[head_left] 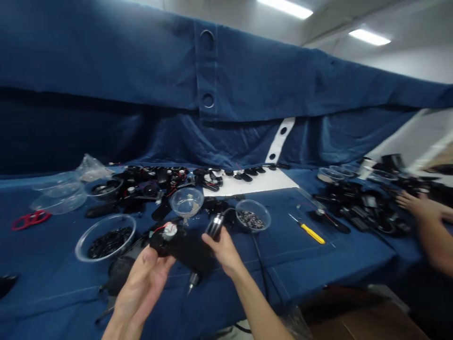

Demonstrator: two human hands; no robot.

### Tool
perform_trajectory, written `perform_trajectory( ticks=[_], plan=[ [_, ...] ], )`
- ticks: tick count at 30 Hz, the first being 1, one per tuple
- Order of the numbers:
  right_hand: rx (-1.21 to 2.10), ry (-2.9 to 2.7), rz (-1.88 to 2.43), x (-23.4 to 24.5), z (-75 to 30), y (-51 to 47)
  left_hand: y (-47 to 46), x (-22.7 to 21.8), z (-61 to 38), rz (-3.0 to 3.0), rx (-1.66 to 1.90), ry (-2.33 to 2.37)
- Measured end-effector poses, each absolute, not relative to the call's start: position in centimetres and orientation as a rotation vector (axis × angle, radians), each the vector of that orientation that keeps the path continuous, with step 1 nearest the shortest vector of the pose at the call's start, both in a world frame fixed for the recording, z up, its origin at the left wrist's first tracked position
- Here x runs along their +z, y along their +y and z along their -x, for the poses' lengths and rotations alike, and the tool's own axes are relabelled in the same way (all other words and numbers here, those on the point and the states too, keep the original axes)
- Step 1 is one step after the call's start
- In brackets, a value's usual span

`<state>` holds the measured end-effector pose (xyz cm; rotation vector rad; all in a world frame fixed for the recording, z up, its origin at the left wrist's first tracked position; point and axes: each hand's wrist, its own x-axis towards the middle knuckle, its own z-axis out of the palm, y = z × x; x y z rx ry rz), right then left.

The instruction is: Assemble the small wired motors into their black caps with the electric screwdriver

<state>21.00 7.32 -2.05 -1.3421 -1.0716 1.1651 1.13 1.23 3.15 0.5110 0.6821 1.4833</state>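
While the left hand grips the black housing from below, fingers half curled around its left end, a white disc sits on the housing just above the thumb. The right hand is closed round an electric screwdriver, tilted against the housing's right edge, near a bowl of screws.

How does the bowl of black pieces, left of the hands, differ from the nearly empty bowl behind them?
The left bowl looks wider, the middle bowl narrower. The left bowl holds many black pieces; the middle bowl only a few pale bits. Both are clear, upright, on the blue cloth.
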Motion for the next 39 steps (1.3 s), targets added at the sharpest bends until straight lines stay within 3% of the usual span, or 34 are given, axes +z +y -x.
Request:
perform_trajectory(
  ticks=[4,7,15,29,39],
  plan=[
    [0.980,-1.251,1.535,-1.3,-23.3,7.7,2.0,2.4,-1.3,-0.467,1.372,0.634],
    [0.808,-1.326,1.549,1.8,-24.7,6.5,2.3,2.1,-1.8,-0.465,1.339,0.588],
    [0.793,-1.692,1.115,11.2,-22.8,3.1,1.9,4.3,-4.3,-0.633,1.378,0.666],
    [1.017,-1.556,1.035,10.5,-20.5,4.6,1.6,7.2,-4.4,-0.781,1.451,0.943],
    [1.109,-1.432,1.038,8.6,-19.7,4.1,2.0,5.4,-3.1,-0.888,1.408,0.962]
  ],
)
